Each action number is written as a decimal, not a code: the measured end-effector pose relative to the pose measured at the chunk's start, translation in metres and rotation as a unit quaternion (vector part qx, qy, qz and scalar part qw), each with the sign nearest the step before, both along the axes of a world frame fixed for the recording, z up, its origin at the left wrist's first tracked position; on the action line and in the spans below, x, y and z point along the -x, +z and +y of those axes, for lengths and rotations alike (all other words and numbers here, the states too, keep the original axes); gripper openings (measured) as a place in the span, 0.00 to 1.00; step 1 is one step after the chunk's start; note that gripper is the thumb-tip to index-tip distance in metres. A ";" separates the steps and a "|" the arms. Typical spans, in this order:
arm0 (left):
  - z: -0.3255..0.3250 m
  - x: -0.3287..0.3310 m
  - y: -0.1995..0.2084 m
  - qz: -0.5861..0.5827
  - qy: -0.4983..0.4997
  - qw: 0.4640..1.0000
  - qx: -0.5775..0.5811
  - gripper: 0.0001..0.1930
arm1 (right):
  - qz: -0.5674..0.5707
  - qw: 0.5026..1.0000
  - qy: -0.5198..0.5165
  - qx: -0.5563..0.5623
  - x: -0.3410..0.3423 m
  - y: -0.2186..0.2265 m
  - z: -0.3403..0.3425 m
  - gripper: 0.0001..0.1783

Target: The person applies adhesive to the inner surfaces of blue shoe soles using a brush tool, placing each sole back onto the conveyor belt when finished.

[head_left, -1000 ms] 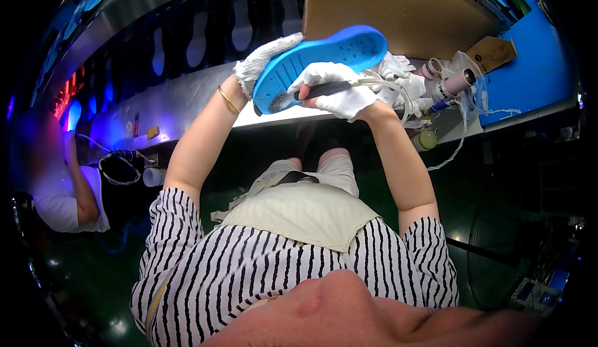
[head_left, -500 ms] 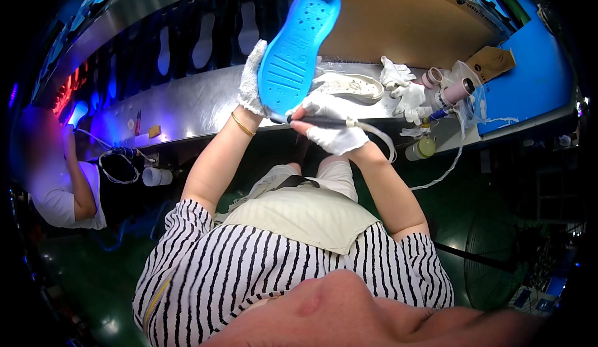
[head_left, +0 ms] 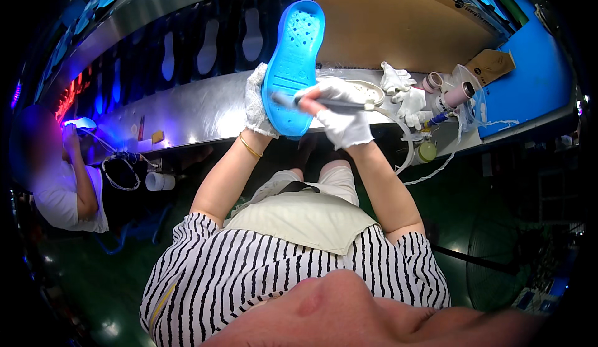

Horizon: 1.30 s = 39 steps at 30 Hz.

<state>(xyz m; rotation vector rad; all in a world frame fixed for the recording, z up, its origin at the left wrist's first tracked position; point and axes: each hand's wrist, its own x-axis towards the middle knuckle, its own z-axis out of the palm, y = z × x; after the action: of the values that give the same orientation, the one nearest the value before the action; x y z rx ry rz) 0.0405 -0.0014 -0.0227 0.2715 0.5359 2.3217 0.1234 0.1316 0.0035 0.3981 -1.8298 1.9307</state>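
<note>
A bright blue shoe sole (head_left: pixel 293 60) with small holes at one end and ridges on its face is held up over the bench edge. My left hand (head_left: pixel 256 101), in a knitted white glove, grips the sole by its left side. In my right hand (head_left: pixel 344 123), whose white glove leaves fingertips bare, is a slim dark pen-like tool (head_left: pixel 339 105) with a pale hose (head_left: pixel 408 138) at its back end. The tool's front end, blurred by motion, lies over the sole's lower part. Partly behind my right hand sits a white shoe upper (head_left: pixel 367 92).
Loose white gloves (head_left: pixel 396 78), pink rolls (head_left: pixel 458 95) and a jar (head_left: pixel 425 152) are at the bench's right. A cardboard sheet (head_left: pixel 398 26) stands behind. On the metal bench (head_left: pixel 199 110) lies a yellow block (head_left: pixel 157 136). A co-worker (head_left: pixel 75 191) sits at left.
The sole has come down and toward me, turning more upright. My right hand has shifted right and slightly down, and the tool's front end has moved higher up the sole.
</note>
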 end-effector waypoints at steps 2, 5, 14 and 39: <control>0.000 -0.007 0.005 -0.056 0.040 0.996 0.059 0.32 | 0.096 0.978 -0.160 -0.098 0.012 -0.003 0.008 0.07; 0.006 0.003 -0.015 -0.026 0.025 0.999 -0.012 0.31 | 0.166 0.955 -0.132 -0.208 0.003 0.011 -0.008 0.09; 0.010 -0.021 0.013 -0.023 -0.044 0.999 -0.022 0.32 | 0.080 0.981 -0.170 0.049 0.036 0.024 0.032 0.04; 0.034 0.061 0.123 0.284 -0.047 0.958 0.001 0.35 | 0.131 0.952 -0.160 -0.227 -0.028 0.065 0.094 0.10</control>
<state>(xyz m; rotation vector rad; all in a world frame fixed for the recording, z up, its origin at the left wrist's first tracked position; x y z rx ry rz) -0.0205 0.0322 0.1001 0.9591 0.7805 2.1336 0.1516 0.2255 0.0686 0.4433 -2.0011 1.1753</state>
